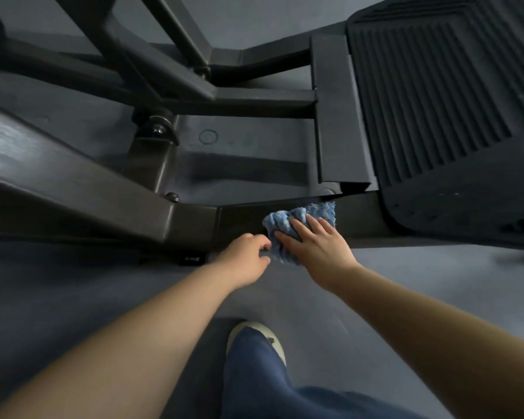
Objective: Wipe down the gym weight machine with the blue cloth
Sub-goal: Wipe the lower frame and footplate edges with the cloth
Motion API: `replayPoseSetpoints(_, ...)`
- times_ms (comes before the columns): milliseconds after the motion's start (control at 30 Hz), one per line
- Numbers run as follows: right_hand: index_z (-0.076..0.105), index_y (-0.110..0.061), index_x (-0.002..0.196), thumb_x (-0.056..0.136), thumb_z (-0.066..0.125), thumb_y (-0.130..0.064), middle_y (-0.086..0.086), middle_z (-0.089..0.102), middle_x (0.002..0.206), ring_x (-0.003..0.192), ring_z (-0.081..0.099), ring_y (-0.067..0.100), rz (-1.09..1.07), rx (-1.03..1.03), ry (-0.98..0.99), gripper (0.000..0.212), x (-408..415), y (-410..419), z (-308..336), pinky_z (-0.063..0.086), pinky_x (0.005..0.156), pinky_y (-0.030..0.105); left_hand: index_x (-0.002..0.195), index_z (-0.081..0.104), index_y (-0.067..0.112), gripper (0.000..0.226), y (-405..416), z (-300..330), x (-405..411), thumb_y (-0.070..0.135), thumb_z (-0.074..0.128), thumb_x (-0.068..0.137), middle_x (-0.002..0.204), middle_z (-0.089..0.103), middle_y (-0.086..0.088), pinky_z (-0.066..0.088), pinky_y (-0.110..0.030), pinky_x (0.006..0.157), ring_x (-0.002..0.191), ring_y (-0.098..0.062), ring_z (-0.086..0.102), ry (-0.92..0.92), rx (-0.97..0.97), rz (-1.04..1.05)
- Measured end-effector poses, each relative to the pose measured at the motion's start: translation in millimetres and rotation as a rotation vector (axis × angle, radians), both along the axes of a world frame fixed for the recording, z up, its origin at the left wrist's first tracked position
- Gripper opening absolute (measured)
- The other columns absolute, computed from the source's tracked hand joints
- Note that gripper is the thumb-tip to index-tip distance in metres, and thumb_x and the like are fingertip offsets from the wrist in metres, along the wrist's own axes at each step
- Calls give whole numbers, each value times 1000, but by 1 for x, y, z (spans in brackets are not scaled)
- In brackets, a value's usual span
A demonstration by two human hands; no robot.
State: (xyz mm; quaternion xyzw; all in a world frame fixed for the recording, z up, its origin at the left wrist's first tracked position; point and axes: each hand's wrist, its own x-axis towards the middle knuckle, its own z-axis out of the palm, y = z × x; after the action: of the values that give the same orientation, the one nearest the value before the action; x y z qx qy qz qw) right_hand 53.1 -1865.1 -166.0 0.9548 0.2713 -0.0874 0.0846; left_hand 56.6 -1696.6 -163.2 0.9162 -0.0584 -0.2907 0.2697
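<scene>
Both my bare arms reach forward and down, converging ahead of me. My right hand lies flat, fingers straight and slightly spread, palm pressing down on the cloth. My left hand sits just to its left, knuckles up, fingers curled, their tips at the cloth's near-left edge; I cannot tell whether they pinch it.

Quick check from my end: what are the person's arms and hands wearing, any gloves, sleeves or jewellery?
Nothing visible. Both forearms are bare up to the frame edge, with no sleeves in view. The left hand and right hand have no gloves, and no rings, watch or bracelets show.
</scene>
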Motion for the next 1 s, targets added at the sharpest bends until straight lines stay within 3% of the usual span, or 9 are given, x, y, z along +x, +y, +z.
replayPoseSetpoints(100, 46, -32, 134, 85, 56, -20, 3, 45, 137, 121, 46, 29, -166, 197, 201, 52, -5, -5, 21, 38, 97, 34, 127, 53, 14, 39, -12, 20, 0, 16, 60, 89, 127, 55, -6, 40, -26, 95, 117, -21, 52, 31, -135, 195)
replayPoseSetpoints(267, 50, -19, 100, 81, 57, -1, 9, 61, 90, 80, 60, 26, -656, 909, 491, 27, -11, -5, 43, 47, 66, 30, 130, 49, 16, 50, -16, 49, -8, 1, 59, 84, 129, 54, -8, 43, -35, 101, 115, -24, 53, 19, -172, 266)
replayPoseSetpoints(367, 55, -18, 89, 88, 57, -5, 3, 59, 78, 69, 57, 14, -777, 1133, 682, 13, -17, -8, 59, 50, 56, 24, 133, 46, 17, 57, -15, 64, -14, -6, 51, 82, 135, 46, -7, 41, -30, 101, 121, -24, 48, -33, -127, 185)
replayPoseSetpoints(433, 60, -17, 98, 93, 55, -16, 5, 63, 85, 70, 61, 15, -882, 1254, 837, 7, -20, -11, 70, 52, 56, 25, 122, 55, 11, 48, -14, 73, -15, 0, 60, 76, 123, 51, -6, 41, -27, 91, 114, -23, 51, -74, -118, 146)
replayPoseSetpoints(533, 62, -17, 102, 94, 54, -36, 6, 65, 92, 75, 62, 19, -972, 1281, 849, 22, -22, -16, 75, 50, 64, 28, 91, 65, 1, 60, -11, 86, -12, 46, 69, 53, 87, 61, -10, 45, -37, 75, 83, -18, 56, -108, -268, 245)
replayPoseSetpoints(700, 63, -14, 110, 89, 48, -54, 9, 68, 106, 94, 65, 23, -1054, 1511, 973, 48, -23, -23, 80, 52, 79, 34, 81, 65, 19, 6, -12, 96, -7, 24, 65, 85, 99, 68, -11, 47, -37, 95, 100, -25, 63, 95, -562, 513)
replayPoseSetpoints(833, 61, -7, 111, 85, 59, -28, 9, 70, 100, 86, 68, 20, -908, 1621, 1084, 33, -23, -30, 84, 56, 79, 33, 87, 60, 16, 21, -8, 107, 0, 35, 54, 93, 90, 67, -7, 51, -32, 79, 83, -22, 63, 281, -672, 614)
replayPoseSetpoints(933, 60, 4, 112, 84, 67, -12, 16, 65, 98, 81, 62, 23, -1008, 1493, 1000, 33, -19, -32, 77, 52, 82, 34, 93, 61, 13, 6, -6, 114, 0, 18, 59, 91, 85, 66, -5, 50, -27, 72, 75, -17, 62, 274, -749, 625)
replayPoseSetpoints(1000, 62, 4, 104, 83, 67, -8, 16, 64, 92, 77, 60, 22, -1028, 1438, 958, 25, -15, -31, 73, 50, 79, 31, 102, 60, 9, 17, -4, 111, -1, 4, 61, 86, 88, 66, -8, 51, -29, 76, 78, -20, 63, 287, -770, 602)
